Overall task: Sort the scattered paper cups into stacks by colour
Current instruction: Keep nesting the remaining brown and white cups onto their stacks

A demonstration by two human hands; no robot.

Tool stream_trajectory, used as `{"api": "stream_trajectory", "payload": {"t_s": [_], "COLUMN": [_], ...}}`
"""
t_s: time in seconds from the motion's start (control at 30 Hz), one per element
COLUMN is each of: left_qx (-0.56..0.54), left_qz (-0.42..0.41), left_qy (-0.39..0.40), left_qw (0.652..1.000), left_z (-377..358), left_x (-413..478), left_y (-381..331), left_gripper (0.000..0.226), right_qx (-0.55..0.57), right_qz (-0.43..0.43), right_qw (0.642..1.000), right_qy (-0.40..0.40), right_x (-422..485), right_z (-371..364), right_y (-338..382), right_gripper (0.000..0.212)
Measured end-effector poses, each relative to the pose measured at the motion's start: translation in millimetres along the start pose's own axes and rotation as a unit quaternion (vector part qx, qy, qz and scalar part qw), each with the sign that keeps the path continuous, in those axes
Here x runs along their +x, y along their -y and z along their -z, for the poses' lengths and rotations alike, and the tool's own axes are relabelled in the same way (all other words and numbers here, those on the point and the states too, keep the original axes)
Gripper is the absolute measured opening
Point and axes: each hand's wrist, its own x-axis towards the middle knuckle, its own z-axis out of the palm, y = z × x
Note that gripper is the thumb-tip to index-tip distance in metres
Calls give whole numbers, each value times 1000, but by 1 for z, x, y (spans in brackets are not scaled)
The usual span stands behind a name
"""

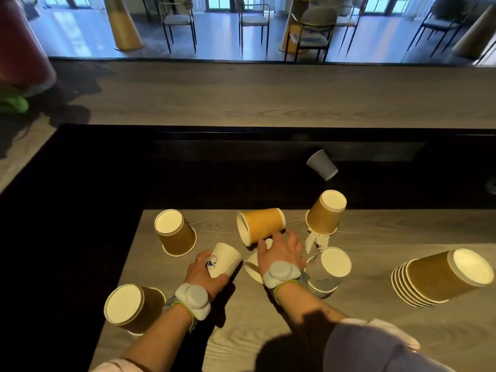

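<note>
My left hand (204,272) grips a white printed cup (225,257), held tilted with its base pointing away. My right hand (281,251) lies over another white cup (252,267) on its side, fingers spread and touching it; whether it grips is unclear. Just beyond the fingers a brown cup (261,225) lies on its side. Upside-down brown cups stand at the left (175,233), near left (131,308) and back right (324,213). A stack of white cups (326,272) stands inverted beside my right wrist. A brown stack (440,277) stands at the far right.
A single white cup (322,165) lies on the dark lower ledge behind the wooden counter (268,331). A crumpled white scrap (316,241) sits under the back-right brown cup. The counter's left edge drops off into a dark gap (80,210). Chairs and tables stand far behind.
</note>
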Motion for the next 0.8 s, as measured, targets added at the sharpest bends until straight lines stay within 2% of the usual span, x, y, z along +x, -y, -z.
{"api": "stream_trajectory", "payload": {"t_s": [0.1,0.17,0.27,0.37,0.43,0.5,0.6,0.67,0.73,0.8], "left_qx": [7,14,14,8,-23,-75,-110,-124,-136,-141], "left_qz": [-2,4,6,5,1,-10,-42,-67,-108,-155], "left_qy": [3,15,25,27,18,0,-31,-56,-81,-88], "left_qw": [1000,1000,1000,1000,1000,997,993,988,981,974], "left_z": [0,0,0,-1,-2,0,2,6,-1,-13], "left_x": [-9,-17,-24,-29,-33,-36,-45,-46,-56,-70], "left_y": [3,4,6,7,0,-13,-42,-57,-79,-108], "left_gripper": [82,79,85,80,69,67,66,57,45,42], "right_qx": [53,36,23,76,148,224,348,407,444,447], "right_qz": [-37,-32,-35,-13,33,87,182,228,248,237], "right_qw": [992,986,986,984,981,968,919,882,853,843], "right_qy": [108,158,164,158,122,67,-13,-63,-120,-182], "right_x": [7,6,-5,-18,-26,-32,-43,-47,-45,-36], "right_z": [4,0,-10,-15,-4,16,66,100,139,169], "right_y": [-1,-2,-8,-12,-12,-5,-5,-12,-42,-82], "right_gripper": [55,64,75,86,86,84,82,80,79,80]}}
